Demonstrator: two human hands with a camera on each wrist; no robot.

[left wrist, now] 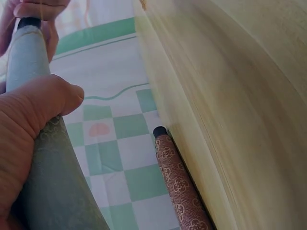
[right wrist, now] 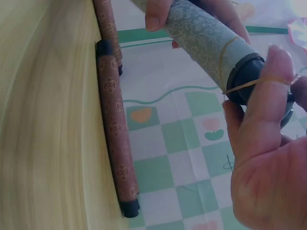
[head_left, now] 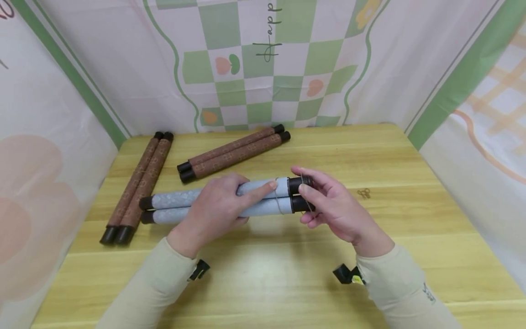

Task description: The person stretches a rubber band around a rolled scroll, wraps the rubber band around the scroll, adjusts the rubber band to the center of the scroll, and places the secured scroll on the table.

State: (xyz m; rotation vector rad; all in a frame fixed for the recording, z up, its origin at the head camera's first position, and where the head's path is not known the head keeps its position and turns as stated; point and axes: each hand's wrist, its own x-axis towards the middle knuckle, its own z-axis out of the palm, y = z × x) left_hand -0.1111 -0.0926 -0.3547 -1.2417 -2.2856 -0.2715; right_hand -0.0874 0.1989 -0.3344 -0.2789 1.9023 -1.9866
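My left hand [head_left: 215, 203] grips a pair of light blue scrolls [head_left: 263, 208] lying side by side, held over the table with their black ends to left and right. Its thumb lies along the patterned roll [left wrist: 53, 153] in the left wrist view. At the right end, my right hand [head_left: 339, 210] has its fingers and thumb around the black knobs [head_left: 302, 204]. A thin tan rubber band [right wrist: 261, 80] is stretched over the right hand's fingers there. Just inward, a band strand [right wrist: 222, 62] crosses the blue roll.
Two brown patterned scrolls [head_left: 148, 183] lie together at the table's left. Another brown pair [head_left: 238, 153] lies at the back. A few small rubber bands [head_left: 363, 193] rest on the wooden table [head_left: 411, 219] at right. Printed cloth [head_left: 263, 91] rises behind the table.
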